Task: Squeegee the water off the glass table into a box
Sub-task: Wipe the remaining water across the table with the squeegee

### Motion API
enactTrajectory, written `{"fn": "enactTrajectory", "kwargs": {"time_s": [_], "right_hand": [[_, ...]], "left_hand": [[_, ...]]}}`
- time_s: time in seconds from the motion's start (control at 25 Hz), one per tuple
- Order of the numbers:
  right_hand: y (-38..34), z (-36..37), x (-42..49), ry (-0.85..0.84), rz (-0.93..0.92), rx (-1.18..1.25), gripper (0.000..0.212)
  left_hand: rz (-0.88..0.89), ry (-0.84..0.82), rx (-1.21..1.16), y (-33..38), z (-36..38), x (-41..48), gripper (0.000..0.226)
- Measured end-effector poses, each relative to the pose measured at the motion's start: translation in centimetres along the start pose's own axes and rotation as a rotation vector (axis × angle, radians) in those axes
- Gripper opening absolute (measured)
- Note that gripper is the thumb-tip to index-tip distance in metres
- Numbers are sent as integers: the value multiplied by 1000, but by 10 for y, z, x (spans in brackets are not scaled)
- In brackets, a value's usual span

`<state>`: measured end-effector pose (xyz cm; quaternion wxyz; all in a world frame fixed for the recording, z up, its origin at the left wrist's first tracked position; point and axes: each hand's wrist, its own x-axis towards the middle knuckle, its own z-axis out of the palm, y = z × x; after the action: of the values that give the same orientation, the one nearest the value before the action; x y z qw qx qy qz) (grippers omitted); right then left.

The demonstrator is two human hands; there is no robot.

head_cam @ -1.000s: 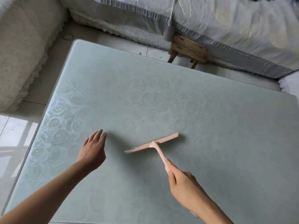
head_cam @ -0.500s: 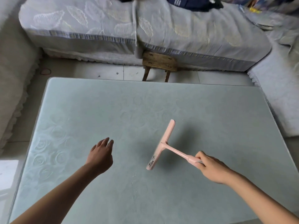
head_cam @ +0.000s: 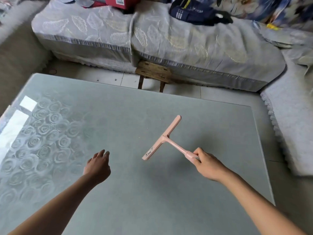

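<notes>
A pink T-shaped squeegee hangs over the middle of the pale green glass table. My right hand grips the end of its handle, and the blade runs diagonally from near left to far right. Whether the blade touches the glass is unclear. My left hand hovers over the table left of the squeegee, fingers loosely together and holding nothing. No box is in view.
A sofa with a grey leaf-patterned cover runs behind the table, and another seat stands at the right. A small wooden stool sits on the tiled floor between sofa and table. A red box and dark clothing lie on the sofa.
The squeegee has been lifted and turned from lying crosswise to pointing diagonally away. My right hand moved to the right. The view tilted up, showing more of the sofa.
</notes>
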<state>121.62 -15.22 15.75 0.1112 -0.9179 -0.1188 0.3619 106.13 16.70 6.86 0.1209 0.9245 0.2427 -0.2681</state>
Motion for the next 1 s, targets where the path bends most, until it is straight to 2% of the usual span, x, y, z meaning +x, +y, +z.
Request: {"fn": "enactTrajectory", "kwargs": {"time_s": [0.36,0.6,0.84,1.0], "right_hand": [[180,4,-47,-50,115,51,19],[270,32,-65,42,119,145,25],[352,40,-67,35,-92,147,17],[436,23,-95,-45,-257,70,11]], "left_hand": [[62,-72,17,105,45,-24,58],[108,-85,46,154,72,-30,56],[-85,-87,19,217,124,-75,52],[-155,-76,37,274,177,-121,56]]}}
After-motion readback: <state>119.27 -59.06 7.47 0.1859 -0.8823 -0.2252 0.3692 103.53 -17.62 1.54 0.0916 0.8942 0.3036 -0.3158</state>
